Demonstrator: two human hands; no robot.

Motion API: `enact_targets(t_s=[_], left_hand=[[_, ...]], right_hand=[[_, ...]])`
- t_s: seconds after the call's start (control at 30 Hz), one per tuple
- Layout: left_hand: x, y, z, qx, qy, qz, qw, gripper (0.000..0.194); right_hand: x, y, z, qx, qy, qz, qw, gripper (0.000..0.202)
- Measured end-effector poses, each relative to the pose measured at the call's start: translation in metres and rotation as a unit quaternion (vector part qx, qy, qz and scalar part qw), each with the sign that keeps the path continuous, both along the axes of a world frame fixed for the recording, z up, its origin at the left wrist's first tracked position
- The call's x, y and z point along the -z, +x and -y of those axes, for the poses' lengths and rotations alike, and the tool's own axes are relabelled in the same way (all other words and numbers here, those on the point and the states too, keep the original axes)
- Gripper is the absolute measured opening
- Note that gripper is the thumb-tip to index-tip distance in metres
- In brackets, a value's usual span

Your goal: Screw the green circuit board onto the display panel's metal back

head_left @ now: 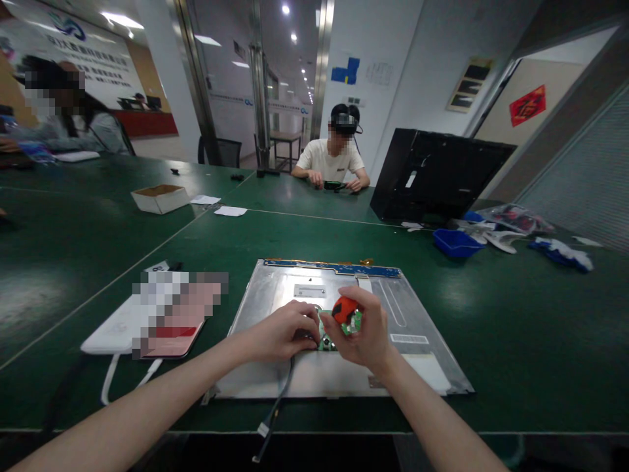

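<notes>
A silver metal-backed display panel [417, 308] lies flat before me, with a blue circuit strip [339, 269] along its far edge. Near its middle is a small green circuit board [326, 342]. My left hand [287, 331] has its fingers bent and closed at the board's left side; the fingertips are partly hidden. From under that hand a dark cable [281, 396] hangs over the table's front edge. My right hand [366, 331] grips a screwdriver [345, 308] by its red and black handle, above the board; its tip is hidden.
Left of the panel lie a white power bank [118, 324] and a pink phone [181, 334] with white cables. Farther off are an open white box [160, 198], a blue tray [457, 242] and a large black monitor [437, 174]. Other people sit at the table, one [331, 157] opposite me.
</notes>
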State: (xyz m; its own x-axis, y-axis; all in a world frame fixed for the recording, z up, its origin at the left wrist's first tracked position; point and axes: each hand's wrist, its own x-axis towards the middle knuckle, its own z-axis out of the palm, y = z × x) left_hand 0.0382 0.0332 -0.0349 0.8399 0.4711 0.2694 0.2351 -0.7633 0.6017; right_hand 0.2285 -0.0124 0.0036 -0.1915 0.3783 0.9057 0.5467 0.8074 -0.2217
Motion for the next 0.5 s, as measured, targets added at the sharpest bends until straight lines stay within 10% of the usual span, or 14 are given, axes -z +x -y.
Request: enact_targets(t_s=[0.5], left_hand=[[0.001,0.0018,-0.0019,0.013,0.003,-0.002,1.0,0.007]], right_hand=[[0.0015,0.0016,0.0026,-0.031,-0.039,0.011,0.999,0.045]])
